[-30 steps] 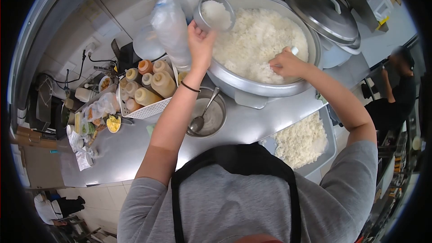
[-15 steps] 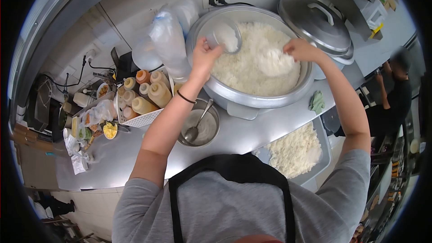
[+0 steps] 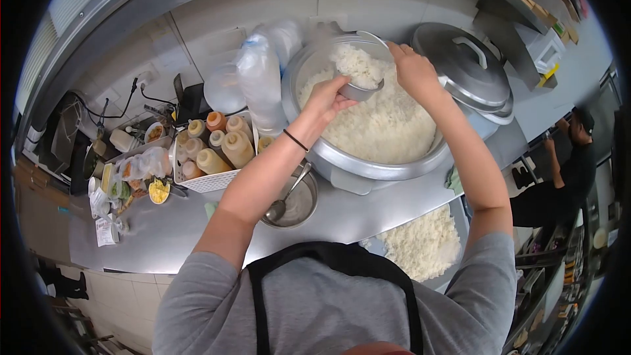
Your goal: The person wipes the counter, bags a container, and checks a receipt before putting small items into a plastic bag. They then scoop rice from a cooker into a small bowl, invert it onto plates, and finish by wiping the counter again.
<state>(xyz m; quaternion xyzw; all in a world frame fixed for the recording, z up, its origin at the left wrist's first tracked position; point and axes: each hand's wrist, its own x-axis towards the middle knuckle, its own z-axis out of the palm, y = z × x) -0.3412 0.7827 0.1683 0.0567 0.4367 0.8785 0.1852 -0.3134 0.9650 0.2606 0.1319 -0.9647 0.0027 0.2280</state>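
Observation:
My left hand (image 3: 328, 97) holds a small metal cup (image 3: 359, 93) over the left part of a large round pot (image 3: 388, 169). White rice (image 3: 358, 66) is heaped in and above the cup. My right hand (image 3: 415, 71) is closed at the upper right of the cup, on what looks like the handle of a rice scoop; the scoop's head is hard to make out against the rice. More cooked rice (image 3: 381, 128) fills the pot below both hands.
A metal bowl (image 3: 305, 207) with a spoon stands before the pot. Left are a white basket (image 3: 213, 182) of squeeze bottles and plastic bags (image 3: 256, 79). A lid (image 3: 460, 66) sits right; a rice tray (image 3: 420, 243) is below. A person (image 3: 572, 171) stands far right.
My right hand has moved left and up, from over the rice to beside the cup. The cup now has rice heaped in it and sits slightly to the right. The whole view has shifted.

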